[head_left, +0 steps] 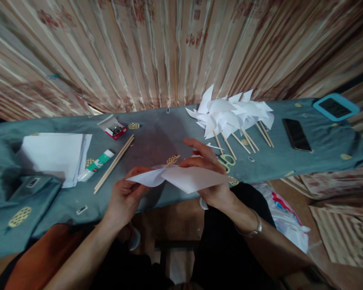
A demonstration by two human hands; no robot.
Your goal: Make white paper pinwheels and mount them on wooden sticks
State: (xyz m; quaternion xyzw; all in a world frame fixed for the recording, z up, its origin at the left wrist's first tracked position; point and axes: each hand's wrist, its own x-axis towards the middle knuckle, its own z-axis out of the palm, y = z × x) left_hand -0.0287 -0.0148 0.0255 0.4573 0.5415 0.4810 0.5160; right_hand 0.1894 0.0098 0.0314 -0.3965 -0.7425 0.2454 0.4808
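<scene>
A white paper pinwheel (189, 179) is held above the table's front edge, its folded blades seen edge-on. The tip of a wooden stick (173, 161) pokes up behind its centre. My left hand (125, 197) pinches the left side of the paper, its fingers partly behind the blade. Around the right side is my right hand (214, 189), closed on the paper with the index finger raised; its thumb is hidden. Beyond that hand lie green-handled scissors (228, 161) and several pinwheels (226, 110) on sticks, heaped together.
On the cloth-covered table (157, 133), left side, are a paper stack (54, 155), a glue stick (97, 164), loose wooden sticks (113, 165) and an open box of pins (115, 129). A phone (296, 134) and a blue-framed device (335, 106) lie right. A plastic bag (286, 217) sits below.
</scene>
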